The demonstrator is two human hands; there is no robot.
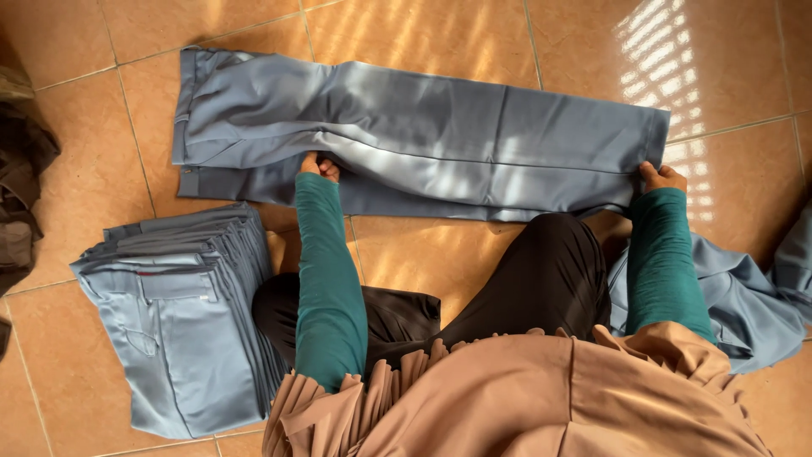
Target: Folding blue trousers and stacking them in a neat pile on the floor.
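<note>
- The left hand (319, 166) rests on the near edge of the grey-blue trousers (423, 135), about a third of the way along from the waistband; its fingers are curled down and pinched on the cloth.
- The right hand (662, 178) sits at the hem end of the trousers, at the near corner, with its fingers closed on the fabric edge.
- The trousers lie flat on the tiled floor (440, 34), legs stacked one over the other, waistband to the person's left and hems to the right.
- Both arms wear teal sleeves (326, 279); the person's knees, in a dark skirt (541, 271), are just short of the trousers' near edge.
- Nearer than the trousers' waistband end, on the person's left, stands a neat stack of folded trousers (182, 322) in the same colour.
- Nearer than the hem end, by the right arm, lies a loose heap of grey-blue cloth (753, 305).
- Well left of the waistband, at the frame edge, is a pile of dark clothes (21, 169).
</note>
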